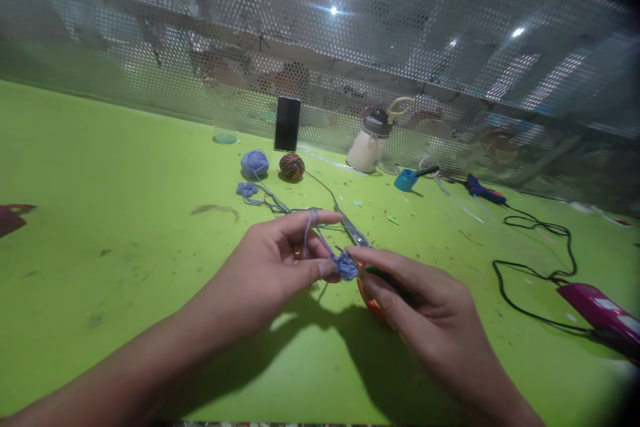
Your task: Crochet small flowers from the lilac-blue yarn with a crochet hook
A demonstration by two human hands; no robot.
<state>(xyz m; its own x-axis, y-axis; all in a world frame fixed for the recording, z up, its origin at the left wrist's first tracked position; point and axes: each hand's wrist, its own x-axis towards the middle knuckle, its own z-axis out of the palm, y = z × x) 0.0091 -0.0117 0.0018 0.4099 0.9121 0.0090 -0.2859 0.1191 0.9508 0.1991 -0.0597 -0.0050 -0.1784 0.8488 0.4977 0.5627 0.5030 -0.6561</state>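
Between thumb and fingers, my left hand (280,257) pinches a small purple crochet piece (346,267). Purple yarn loops around its raised index finger. My right hand (425,307) is closed on a crochet hook (367,268), whose tip meets the piece; most of the handle is hidden in the palm. Scissors (356,232) lie on the table beyond, their orange handle partly behind my right hand. Further back are a purple yarn ball (255,164), a dark multicoloured yarn ball (291,167) and a small purple crocheted flower (247,189).
Along the back stand a phone (287,123), a clear cup (225,139) and a white bottle (369,143). To the right lie a blue container (406,180), a blue glue gun (485,189) with a black cord, and a magenta power strip (600,310). A perforated panel (320,47) rises behind the green table.
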